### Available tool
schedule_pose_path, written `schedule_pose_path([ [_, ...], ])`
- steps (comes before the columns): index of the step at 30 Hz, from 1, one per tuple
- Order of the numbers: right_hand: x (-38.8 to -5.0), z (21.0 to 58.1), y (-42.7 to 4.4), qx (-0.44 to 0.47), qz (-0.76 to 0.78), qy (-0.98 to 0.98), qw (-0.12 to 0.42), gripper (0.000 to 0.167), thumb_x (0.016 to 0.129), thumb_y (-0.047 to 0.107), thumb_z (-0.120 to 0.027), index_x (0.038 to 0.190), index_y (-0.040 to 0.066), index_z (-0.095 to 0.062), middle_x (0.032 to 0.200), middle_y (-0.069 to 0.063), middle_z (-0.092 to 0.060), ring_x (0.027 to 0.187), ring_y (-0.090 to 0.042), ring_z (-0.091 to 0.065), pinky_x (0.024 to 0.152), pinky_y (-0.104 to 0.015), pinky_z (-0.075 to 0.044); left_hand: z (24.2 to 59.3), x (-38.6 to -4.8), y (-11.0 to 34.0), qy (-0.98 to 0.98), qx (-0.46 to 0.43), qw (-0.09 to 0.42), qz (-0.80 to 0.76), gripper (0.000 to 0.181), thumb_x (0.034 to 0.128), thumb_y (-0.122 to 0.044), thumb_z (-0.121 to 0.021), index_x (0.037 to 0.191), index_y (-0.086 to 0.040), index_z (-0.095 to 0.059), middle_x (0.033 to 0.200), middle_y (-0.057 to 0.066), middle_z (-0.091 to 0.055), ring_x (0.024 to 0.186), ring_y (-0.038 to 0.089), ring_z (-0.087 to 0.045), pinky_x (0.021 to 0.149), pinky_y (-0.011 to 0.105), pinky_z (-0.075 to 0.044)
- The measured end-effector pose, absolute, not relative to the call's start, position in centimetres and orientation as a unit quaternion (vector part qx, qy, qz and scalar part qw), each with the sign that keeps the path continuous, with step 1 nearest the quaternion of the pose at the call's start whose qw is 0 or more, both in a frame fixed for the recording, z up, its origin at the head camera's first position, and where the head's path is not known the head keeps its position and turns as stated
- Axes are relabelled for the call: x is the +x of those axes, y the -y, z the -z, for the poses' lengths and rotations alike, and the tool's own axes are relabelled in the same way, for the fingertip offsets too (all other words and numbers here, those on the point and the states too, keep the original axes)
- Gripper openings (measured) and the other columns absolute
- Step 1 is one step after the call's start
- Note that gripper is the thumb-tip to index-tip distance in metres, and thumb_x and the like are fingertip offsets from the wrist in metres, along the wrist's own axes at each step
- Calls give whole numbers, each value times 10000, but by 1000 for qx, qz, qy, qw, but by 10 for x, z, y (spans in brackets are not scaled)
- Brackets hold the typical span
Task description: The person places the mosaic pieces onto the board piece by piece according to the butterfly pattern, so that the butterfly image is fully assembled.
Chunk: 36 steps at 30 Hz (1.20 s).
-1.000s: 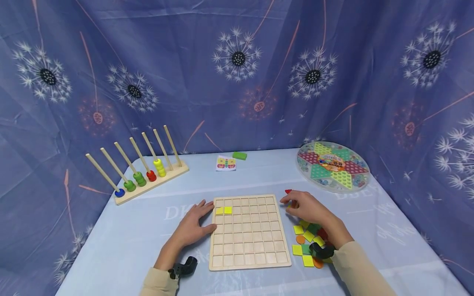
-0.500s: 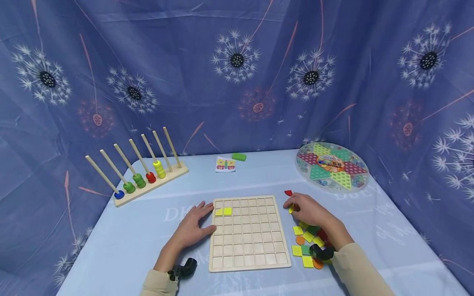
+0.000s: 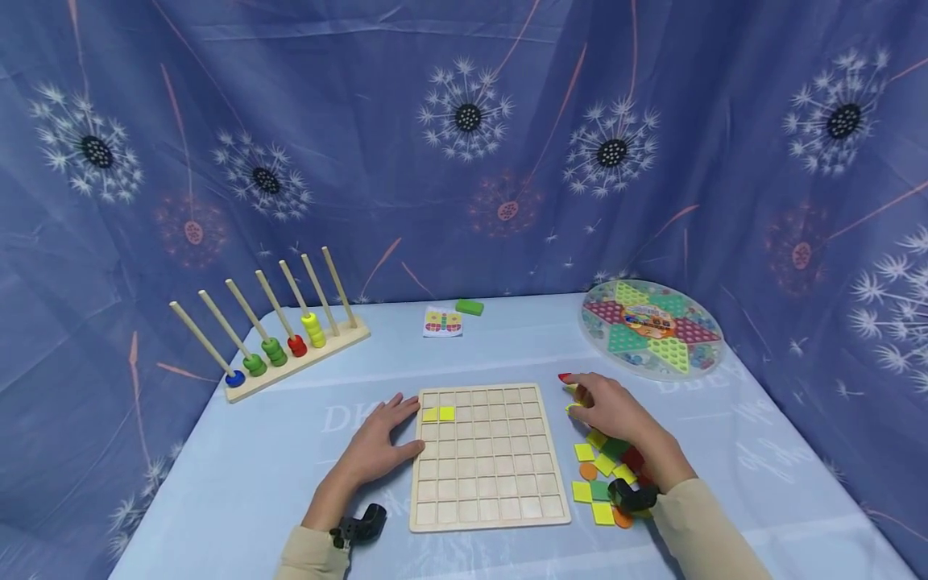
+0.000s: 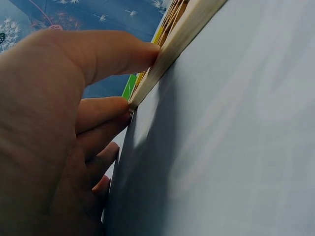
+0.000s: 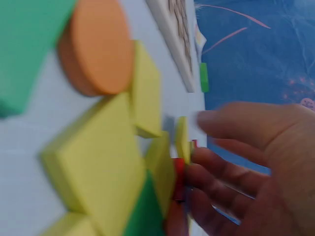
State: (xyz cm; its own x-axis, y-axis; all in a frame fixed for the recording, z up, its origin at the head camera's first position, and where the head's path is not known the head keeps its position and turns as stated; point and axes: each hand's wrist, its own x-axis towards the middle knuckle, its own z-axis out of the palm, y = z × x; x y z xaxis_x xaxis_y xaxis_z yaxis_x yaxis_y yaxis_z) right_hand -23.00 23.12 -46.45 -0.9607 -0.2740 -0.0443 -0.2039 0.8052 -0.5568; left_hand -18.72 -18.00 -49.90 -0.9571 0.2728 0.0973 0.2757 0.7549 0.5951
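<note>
Against the left edge of the wooden grid board (image 3: 489,461), my left hand (image 3: 375,445) lies with straight fingers. In the left wrist view its thumb touches the side of the board (image 4: 172,55). Two yellow pieces, one of them a square (image 3: 446,413), sit side by side in the second row. My right hand (image 3: 616,411) is over the far end of the loose coloured pieces, thumb and fingers apart around yellow ones. A red piece (image 3: 564,377) lies at its index fingertip. In the right wrist view, the fingers are beside a yellow piece (image 5: 182,135); no firm grip shows.
Yellow squares (image 3: 602,513), orange discs (image 3: 588,471) and green pieces (image 3: 598,490) lie right of the board. Behind stand a bead-peg rack (image 3: 290,369), a butterfly pattern card (image 3: 443,322), a green block (image 3: 470,307) and a round star-patterned game board (image 3: 677,322).
My right hand's fingers came closer together over a yellow piece, then spread apart again, uncovering yellow pieces. My left hand and the board stay as they were.
</note>
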Motion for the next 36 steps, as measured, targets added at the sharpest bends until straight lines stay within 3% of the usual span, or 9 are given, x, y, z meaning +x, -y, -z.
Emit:
schedule_pose_path([
  [4,-231,464,-234,-151,259,-949,98,349,790,119,-763,1132,152,-700,939,47,-582,810,-160,-509,722,-298,-499,499,-189,179,936,-154,5,315,690,812,-378,-734,1422,-158,-500,1478,-15,-420,1420,234,-234,1136,493,-186],
  [11,-233,463,-233,-176,232,-951,102,254,809,96,-746,1051,172,-751,939,75,-611,824,-131,-525,815,-350,-512,498,-189,179,937,-155,4,314,691,813,-383,-732,1423,-158,-499,1477,-28,-420,1420,226,-234,1139,479,-183],
  [21,-235,468,-229,-156,222,-958,91,242,746,190,-820,962,170,-713,783,50,-539,742,-160,-492,678,-295,-473,497,-190,177,938,-160,1,306,694,814,-393,-726,1428,-169,-494,1482,-31,-412,1418,237,-237,1138,472,-190],
  [36,-237,457,-174,-220,252,-941,51,227,805,230,-761,1008,148,-697,801,75,-566,712,-111,-512,653,-293,-467,498,-187,180,940,-145,2,308,700,813,-391,-730,1432,-172,-489,1474,-28,-425,1421,216,-232,1143,471,-177],
])
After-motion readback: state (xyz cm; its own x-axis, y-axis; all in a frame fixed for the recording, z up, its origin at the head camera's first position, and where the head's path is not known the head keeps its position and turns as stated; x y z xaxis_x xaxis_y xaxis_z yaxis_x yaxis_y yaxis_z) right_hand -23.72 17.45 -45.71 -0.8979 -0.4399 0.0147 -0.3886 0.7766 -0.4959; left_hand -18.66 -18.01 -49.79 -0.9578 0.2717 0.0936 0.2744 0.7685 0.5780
